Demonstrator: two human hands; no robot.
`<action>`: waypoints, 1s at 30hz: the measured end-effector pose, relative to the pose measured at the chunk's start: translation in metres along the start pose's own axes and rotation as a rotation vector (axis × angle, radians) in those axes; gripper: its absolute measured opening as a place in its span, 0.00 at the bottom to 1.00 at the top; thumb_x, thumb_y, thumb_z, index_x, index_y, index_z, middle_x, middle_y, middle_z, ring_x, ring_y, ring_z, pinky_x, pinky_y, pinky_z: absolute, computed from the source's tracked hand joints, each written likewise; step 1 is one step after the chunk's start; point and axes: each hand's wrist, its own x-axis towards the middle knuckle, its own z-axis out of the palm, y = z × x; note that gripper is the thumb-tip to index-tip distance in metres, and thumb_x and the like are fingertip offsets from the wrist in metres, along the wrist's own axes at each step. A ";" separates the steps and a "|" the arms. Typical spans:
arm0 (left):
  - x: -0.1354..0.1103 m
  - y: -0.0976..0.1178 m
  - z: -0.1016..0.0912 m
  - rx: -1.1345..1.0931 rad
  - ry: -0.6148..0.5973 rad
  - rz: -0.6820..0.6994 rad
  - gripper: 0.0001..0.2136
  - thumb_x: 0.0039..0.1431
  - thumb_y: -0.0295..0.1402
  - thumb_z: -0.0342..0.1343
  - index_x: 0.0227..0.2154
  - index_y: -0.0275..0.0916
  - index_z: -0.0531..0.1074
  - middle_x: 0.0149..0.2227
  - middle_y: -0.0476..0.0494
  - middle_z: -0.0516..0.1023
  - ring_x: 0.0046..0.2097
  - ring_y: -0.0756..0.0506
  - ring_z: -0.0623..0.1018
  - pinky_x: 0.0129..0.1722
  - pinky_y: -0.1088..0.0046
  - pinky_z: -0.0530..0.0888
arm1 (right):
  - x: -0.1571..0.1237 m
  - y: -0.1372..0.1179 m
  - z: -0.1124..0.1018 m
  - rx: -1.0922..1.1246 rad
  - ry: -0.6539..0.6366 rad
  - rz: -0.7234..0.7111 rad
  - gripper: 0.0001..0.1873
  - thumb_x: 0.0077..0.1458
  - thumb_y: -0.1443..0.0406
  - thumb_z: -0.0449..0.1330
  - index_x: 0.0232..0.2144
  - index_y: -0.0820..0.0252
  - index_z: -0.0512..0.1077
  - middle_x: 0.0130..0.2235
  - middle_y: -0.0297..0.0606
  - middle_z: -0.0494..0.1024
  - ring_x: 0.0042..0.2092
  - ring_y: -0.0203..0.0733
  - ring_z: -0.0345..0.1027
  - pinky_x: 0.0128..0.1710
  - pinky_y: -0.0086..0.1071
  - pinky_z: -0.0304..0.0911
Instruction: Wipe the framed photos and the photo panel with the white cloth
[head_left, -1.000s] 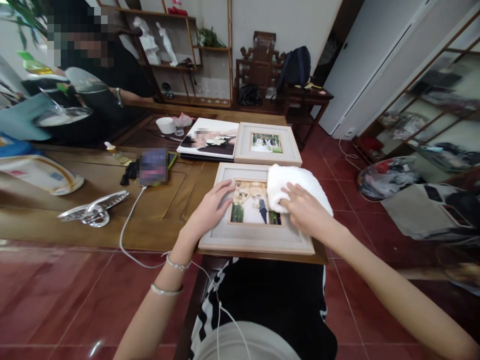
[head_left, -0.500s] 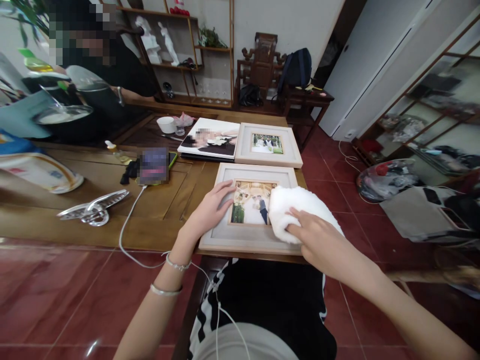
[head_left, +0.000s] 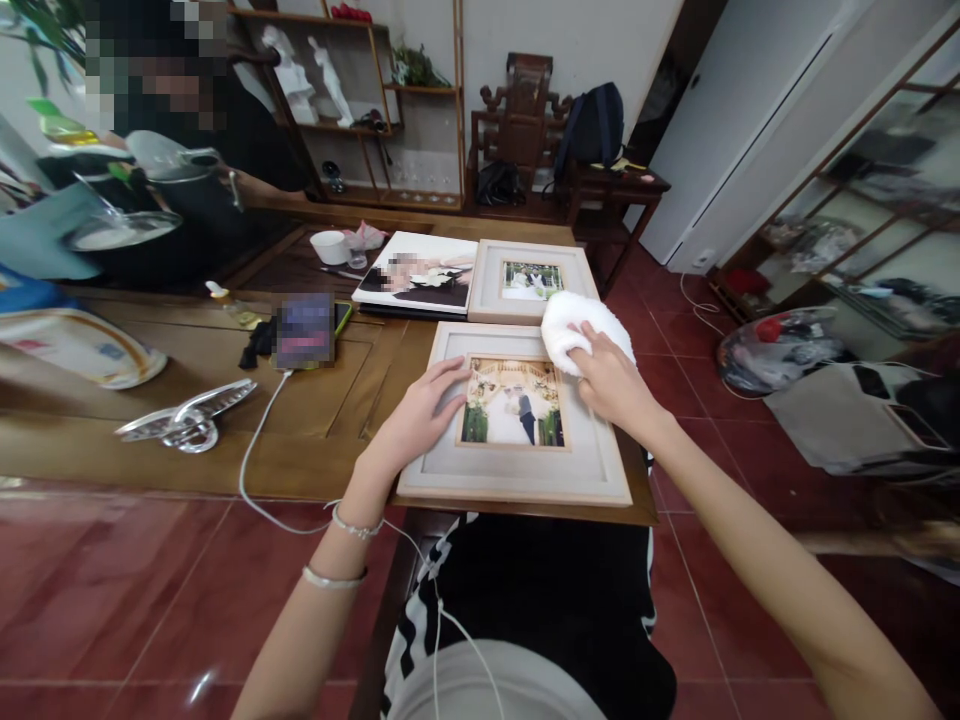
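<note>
A pale wooden picture frame (head_left: pixel 517 480) with a wedding photo (head_left: pixel 514 405) in it lies flat at the table's near edge. My left hand (head_left: pixel 427 415) rests on its left side, fingers stretched out towards the photo. In my right hand (head_left: pixel 611 375) is a fluffy white cloth (head_left: pixel 581 325), bunched over the frame's upper right corner. The cloth also covers the near right corner of a second picture frame (head_left: pixel 487 285) behind. Left of that one lies a white photo album or board (head_left: pixel 386 270) with a picture on it.
On the wooden table (head_left: pixel 300 430) are a silver hair clip (head_left: pixel 191 415), a phone (head_left: pixel 304 330) with a white cable (head_left: pixel 259 440), a small dropper bottle (head_left: pixel 229 300) and a white cup (head_left: pixel 330 247). A person (head_left: pixel 240 130) sits across at the left. A plastic bag (head_left: pixel 776 345) stands on the floor.
My right hand has moved the white cloth away from me, from the frame's lower right part to its upper right corner, uncovering the photo. My left hand stays in place.
</note>
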 end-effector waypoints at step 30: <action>0.002 -0.005 0.004 0.023 0.019 0.033 0.16 0.65 0.32 0.46 0.52 0.35 0.71 0.58 0.35 0.70 0.60 0.41 0.69 0.61 0.56 0.64 | -0.089 -0.081 -0.035 -0.011 -0.146 -0.107 0.25 0.40 0.81 0.52 0.41 0.68 0.75 0.58 0.61 0.67 0.62 0.64 0.54 0.59 0.51 0.57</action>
